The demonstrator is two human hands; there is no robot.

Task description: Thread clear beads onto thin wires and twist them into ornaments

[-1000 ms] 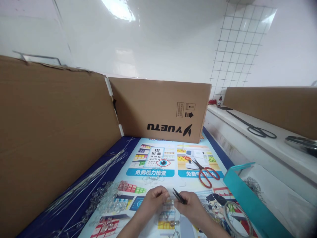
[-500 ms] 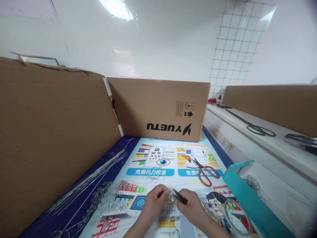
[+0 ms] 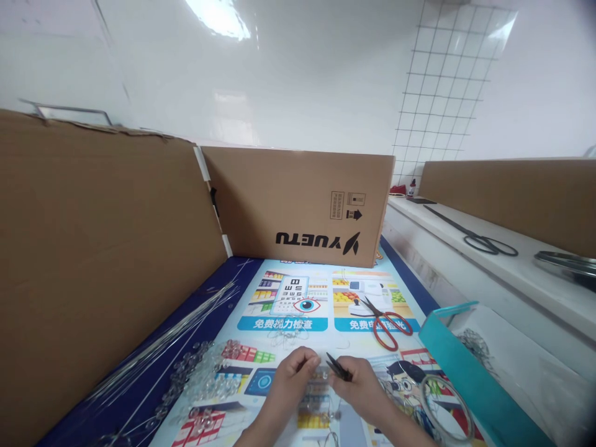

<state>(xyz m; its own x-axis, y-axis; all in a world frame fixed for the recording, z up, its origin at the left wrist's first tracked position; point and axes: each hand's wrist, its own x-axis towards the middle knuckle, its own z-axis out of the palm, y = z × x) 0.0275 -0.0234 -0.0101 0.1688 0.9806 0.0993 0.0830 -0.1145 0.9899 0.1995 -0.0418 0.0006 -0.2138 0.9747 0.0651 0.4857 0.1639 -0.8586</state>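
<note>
My right hand [image 3: 354,380] is closed around dark needle-nose pliers [image 3: 339,367], whose pointed tips face up and left toward my other hand. Finger and thumb of my left hand [image 3: 295,372] pinch a thin wire strung with clear beads [image 3: 325,376], mostly hidden by the fingers. More of this strand hangs blurred between and below the two hands. Left of my hands lies a spread of loose clear beads [image 3: 205,372]. A small tangle of fine wire and beads [image 3: 287,334] rests just beyond them.
Red-handled scissors [image 3: 388,326] lie ahead on the right. A coil of wire [image 3: 447,406] sits beside a teal box [image 3: 475,366]. Long straight wires [image 3: 172,332] run along the left. Cardboard walls [image 3: 298,205] enclose the back and left. Large scissors [image 3: 479,239] rest on the white ledge.
The plier tips have shifted slightly right and up, a little farther from my left fingers. The hanging beads below have swung a bit. Both hands keep their grip.
</note>
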